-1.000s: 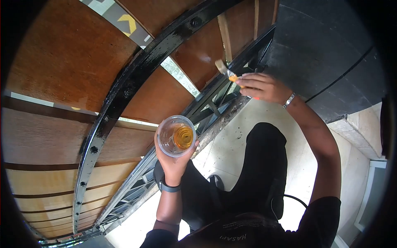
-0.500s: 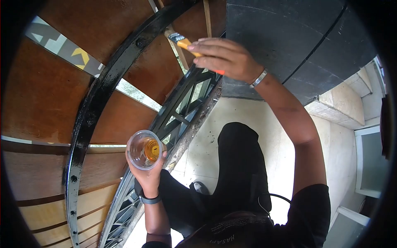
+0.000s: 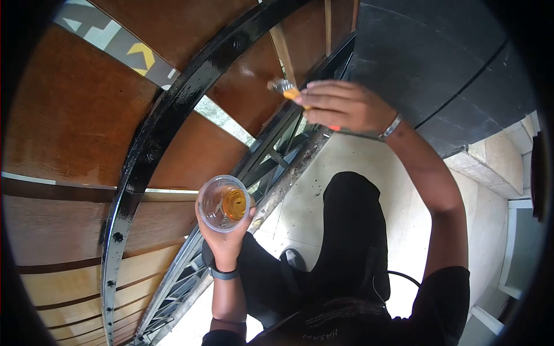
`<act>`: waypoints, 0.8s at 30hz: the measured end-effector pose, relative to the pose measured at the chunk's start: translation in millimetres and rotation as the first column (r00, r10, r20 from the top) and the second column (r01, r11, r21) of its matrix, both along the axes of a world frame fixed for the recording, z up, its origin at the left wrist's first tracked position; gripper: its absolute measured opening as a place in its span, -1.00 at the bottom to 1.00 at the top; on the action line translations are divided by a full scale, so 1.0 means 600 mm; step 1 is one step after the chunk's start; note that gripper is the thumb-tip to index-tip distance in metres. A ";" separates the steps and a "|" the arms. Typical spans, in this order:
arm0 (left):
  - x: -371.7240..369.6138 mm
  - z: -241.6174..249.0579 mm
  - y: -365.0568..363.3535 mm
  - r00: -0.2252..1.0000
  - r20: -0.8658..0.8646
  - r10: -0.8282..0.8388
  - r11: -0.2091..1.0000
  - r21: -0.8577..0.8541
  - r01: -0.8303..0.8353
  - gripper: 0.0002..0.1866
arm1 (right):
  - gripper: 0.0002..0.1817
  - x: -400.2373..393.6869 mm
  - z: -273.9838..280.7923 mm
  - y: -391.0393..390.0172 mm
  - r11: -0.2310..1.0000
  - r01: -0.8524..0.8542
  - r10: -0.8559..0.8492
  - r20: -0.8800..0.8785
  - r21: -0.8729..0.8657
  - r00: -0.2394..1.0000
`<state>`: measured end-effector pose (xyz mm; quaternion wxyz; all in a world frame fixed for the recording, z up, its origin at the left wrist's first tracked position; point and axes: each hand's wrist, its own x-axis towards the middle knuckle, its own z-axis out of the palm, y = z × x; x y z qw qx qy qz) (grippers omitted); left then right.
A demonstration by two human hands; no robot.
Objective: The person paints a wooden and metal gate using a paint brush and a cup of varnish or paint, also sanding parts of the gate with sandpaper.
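My left hand (image 3: 226,242) is wrapped round a clear plastic cup (image 3: 214,196), which has a little amber liquid (image 3: 234,203) at its bottom. In my right hand (image 3: 345,104) is a paintbrush (image 3: 290,93) with an orange-yellow handle and a silvery ferrule. Its bristles point left, over the inner side of the brown wooden planks (image 3: 254,81). The planks near the brush look glossy and dark brown. A curved black metal bar (image 3: 154,135) crosses the planks to the left of both hands.
Paler, yellowish planks (image 3: 66,282) lie at the lower left. A black metal lattice frame (image 3: 277,151) runs diagonally beside my legs. A dark grey panel (image 3: 415,63) stands at the upper right, with a pale tiled floor (image 3: 306,173) below and a stone step (image 3: 490,155) at the right.
The view has shifted, so the planks and bar sit further right. My right hand has brought the brush down and back from the curved bar. My left hand still holds the cup.
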<state>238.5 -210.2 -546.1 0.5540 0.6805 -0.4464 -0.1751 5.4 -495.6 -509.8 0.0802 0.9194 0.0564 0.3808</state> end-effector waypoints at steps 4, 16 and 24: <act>0.002 0.000 0.005 1.000 -0.007 0.000 1.000 -0.005 0.000 -0.03 | -0.79 -0.002 0.038 0.004 0.991 0.026 -0.011 0.121 -0.128 0.993; -0.002 -0.002 0.007 0.999 -0.053 -0.009 1.000 -0.030 0.007 -0.01 | -0.73 0.089 0.018 0.085 0.959 -0.280 0.249 0.356 0.037 0.901; -0.005 0.001 0.008 0.999 -0.038 -0.037 0.999 -0.038 0.036 -0.08 | -0.72 0.042 -0.017 0.030 0.925 -0.066 -0.188 0.601 0.374 0.777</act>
